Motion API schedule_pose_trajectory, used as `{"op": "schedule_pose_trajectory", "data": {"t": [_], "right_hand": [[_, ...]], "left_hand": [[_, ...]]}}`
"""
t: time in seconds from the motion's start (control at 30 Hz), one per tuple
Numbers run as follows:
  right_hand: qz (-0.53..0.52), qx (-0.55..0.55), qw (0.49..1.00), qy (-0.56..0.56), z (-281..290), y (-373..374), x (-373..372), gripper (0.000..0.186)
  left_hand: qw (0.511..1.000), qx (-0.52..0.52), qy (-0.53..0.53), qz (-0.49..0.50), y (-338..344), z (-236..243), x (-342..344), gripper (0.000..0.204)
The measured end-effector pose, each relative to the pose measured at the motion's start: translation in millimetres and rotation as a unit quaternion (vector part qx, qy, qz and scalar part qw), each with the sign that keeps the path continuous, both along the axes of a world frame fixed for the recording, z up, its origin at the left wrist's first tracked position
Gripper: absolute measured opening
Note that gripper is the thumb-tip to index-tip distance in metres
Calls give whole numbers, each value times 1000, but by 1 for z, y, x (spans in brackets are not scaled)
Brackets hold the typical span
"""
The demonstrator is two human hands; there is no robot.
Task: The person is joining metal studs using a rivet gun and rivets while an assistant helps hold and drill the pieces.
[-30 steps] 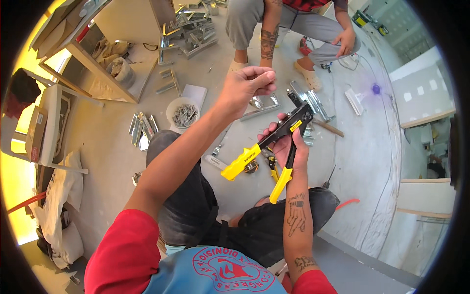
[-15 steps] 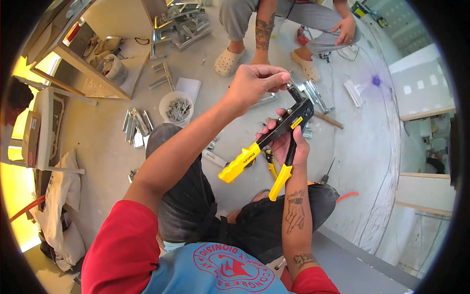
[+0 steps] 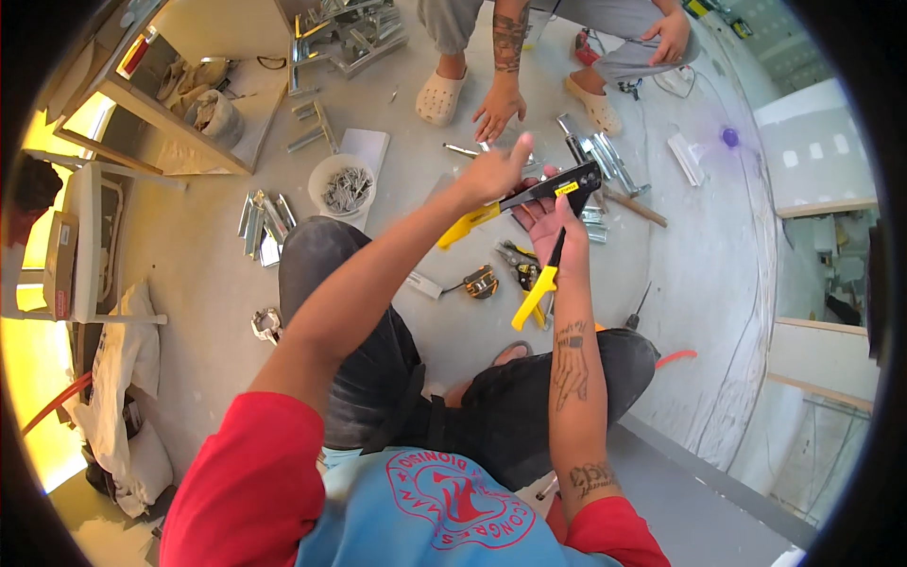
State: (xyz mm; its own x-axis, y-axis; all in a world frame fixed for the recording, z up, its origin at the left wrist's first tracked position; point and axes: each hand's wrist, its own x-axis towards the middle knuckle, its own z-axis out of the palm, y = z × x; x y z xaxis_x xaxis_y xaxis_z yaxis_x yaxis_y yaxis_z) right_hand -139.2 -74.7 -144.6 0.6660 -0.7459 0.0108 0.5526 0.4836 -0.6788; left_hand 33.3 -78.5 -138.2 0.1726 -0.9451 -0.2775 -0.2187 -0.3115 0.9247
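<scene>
My right hand (image 3: 546, 227) cradles a black hand riveter (image 3: 578, 181), palm up, with fingers around its body. The riveter's two yellow-gripped handles stand wide apart, and the lower one (image 3: 536, 298) hangs beside my right wrist. Close to the upper yellow handle (image 3: 470, 225), my left hand (image 3: 493, 175) has its thumb stretched out. Its other fingers are hidden or blurred, so whether they grip the handle is unclear. On the floor below the tool lie a yellow-and-black tape measure (image 3: 480, 282) and snips (image 3: 521, 263).
A white tub (image 3: 316, 180) holds many small metal fasteners. Metal channel pieces (image 3: 266, 225) lie left of it, with more (image 3: 354, 42) piled at the back. Opposite me, a co-worker's hand (image 3: 501, 109) reaches toward the floor. A hammer's wooden handle (image 3: 635, 206) lies right of the riveter.
My left hand has come away from the riveter's nose, back toward the upper handle. The riveter has turned, its nose swinging right. The co-worker's hand now shows, fingers spread near the floor.
</scene>
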Motion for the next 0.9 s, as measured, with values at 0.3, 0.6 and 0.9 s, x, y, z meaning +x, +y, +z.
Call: {"op": "schedule_pose_trajectory", "data": {"t": [0.3, 0.6, 0.9], "right_hand": [[-20, 98, 972, 213, -102, -37, -9, 38], [-31, 201, 945, 257, -192, -48, 12, 30], [-15, 246, 954, 169, -205, -57, 3, 39]], "left_hand": [[988, 37, -110, 105, 73, -125, -65, 61], [970, 114, -192, 96, 71, -217, -56, 38], [956, 42, -255, 136, 58, -210, -40, 42]]}}
